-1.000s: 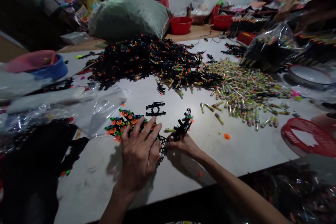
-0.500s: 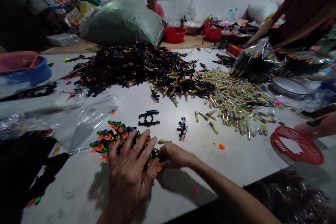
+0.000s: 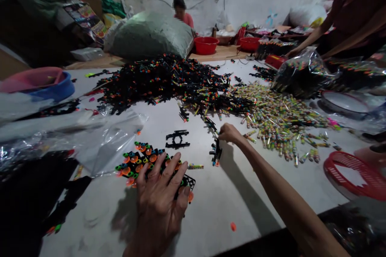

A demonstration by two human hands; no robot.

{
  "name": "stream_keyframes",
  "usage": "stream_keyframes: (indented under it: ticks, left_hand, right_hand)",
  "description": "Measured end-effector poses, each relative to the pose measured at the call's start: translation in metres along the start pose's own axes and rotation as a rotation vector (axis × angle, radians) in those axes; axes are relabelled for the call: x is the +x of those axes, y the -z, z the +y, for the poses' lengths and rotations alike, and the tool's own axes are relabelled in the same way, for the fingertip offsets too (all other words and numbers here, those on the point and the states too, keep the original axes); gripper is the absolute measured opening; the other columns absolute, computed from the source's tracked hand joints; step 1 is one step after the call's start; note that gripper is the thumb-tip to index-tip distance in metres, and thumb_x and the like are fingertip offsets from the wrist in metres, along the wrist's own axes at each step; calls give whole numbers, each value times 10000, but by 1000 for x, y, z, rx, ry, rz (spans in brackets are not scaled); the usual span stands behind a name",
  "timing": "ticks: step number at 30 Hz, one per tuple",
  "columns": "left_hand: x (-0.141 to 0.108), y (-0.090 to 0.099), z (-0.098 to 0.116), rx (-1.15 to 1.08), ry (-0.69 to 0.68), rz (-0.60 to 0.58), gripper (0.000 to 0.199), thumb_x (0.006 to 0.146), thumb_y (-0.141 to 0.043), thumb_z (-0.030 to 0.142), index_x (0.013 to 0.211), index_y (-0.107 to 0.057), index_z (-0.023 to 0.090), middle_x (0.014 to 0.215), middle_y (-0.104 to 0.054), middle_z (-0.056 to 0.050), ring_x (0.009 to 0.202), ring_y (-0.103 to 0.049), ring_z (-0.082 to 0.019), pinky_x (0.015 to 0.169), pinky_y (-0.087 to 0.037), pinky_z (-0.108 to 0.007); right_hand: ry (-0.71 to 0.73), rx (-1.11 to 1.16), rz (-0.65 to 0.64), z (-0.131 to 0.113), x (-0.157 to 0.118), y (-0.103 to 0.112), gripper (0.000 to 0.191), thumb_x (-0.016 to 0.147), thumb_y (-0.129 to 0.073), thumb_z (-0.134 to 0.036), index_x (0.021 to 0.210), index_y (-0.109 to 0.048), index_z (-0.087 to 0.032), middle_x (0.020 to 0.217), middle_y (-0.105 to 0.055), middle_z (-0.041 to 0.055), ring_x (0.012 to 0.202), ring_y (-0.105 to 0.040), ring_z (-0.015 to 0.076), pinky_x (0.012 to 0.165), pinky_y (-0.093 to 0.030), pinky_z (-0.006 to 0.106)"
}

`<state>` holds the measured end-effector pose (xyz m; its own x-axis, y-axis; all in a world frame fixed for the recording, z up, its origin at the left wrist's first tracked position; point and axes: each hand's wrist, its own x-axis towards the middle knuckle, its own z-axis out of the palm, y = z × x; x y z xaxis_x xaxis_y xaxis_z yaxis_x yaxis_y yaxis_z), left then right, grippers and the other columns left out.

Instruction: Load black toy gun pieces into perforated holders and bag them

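1 black heap (image 3: 163,82), its toys too many to count; right of the heap, 1 spread of tubes (image 3: 280,116), also past counting; in front of the heap, 1 left hand (image 3: 163,196), 1 right hand (image 3: 229,133), 1 toy bundle (image 3: 137,167), 1 black frame (image 3: 177,145), 1 lone tube (image 3: 196,166); behind the heap, 1 green sack (image 3: 153,34), 2 red bowls (image 3: 206,47); left of the heap, 1 blue tub (image 3: 58,89), 1 pink bowl (image 3: 25,82); at the heap's front right, 1 red basket (image 3: 369,172).

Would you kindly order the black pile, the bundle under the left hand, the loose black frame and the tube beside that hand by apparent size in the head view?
Black pile
Bundle, partly hidden
Loose black frame
Tube
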<state>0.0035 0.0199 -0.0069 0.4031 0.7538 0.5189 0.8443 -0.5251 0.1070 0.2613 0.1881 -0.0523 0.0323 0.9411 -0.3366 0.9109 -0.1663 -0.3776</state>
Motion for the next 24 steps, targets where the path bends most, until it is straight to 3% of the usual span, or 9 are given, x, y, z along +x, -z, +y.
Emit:
stream_keyframes:
  ticks: [2,4,7,11,14,19,24]
  left_hand:
    - [1,1,1,-6,6,-6,434,815,-479,268,1245,-478,206,1327,-491,-70,1288,-330,-288,987,-246,-542]
    - [2,1,2,-13,10,-10,426,817,-475,254,1239,-484,202,1320,-498,-75,1284,-336,-290,980,-251,-543]
    - [2,1,3,-26,20,-4,416,818,-470,242,1233,-490,216,1313,-507,-67,1274,-352,-283,989,-246,-540]
    - [1,3,2,-47,40,-21,424,819,-463,232,1243,-483,238,1323,-498,-51,1281,-347,-278,1007,-235,-538]
    - [1,3,2,-63,48,-39,435,814,-462,231,1248,-479,253,1328,-493,-40,1287,-339,-277,1021,-224,-540]
    - [2,2,1,-63,44,-27,433,805,-465,234,1237,-497,242,1319,-503,-46,1277,-353,-289,1017,-221,-544]
    - [3,2,2,-74,41,-14,422,802,-472,231,1222,-514,218,1305,-516,-63,1269,-361,-298,1008,-228,-552]
  right_hand:
    - [35,106,-105,20,-31,-7,73,665,-585,-193,637,-605,-127,492,-584,28,512,-594,154,492,-423,223]
    - [97,363,-257,28,-61,-20,93,685,-566,-233,658,-573,-144,467,-560,-8,449,-558,123,461,-424,213]
    - [173,775,-431,13,-91,-51,51,649,-545,-189,681,-520,-158,491,-559,-26,448,-553,119,452,-430,219]
    - [258,934,-353,-28,-105,-92,101,576,-529,-90,635,-495,-164,528,-528,-41,493,-503,95,450,-369,190]
    - [299,983,-277,-44,-103,-109,92,589,-548,-88,593,-493,-162,556,-475,-49,526,-433,76,454,-321,181]
    - [318,1113,-352,-43,-101,-115,172,643,-600,-160,811,-560,-160,635,-521,-42,556,-442,81,496,-341,194]
    - [189,1091,-242,-36,-99,-111,204,580,-684,-206,655,-498,-166,570,-463,-59,504,-399,68,458,-311,191]
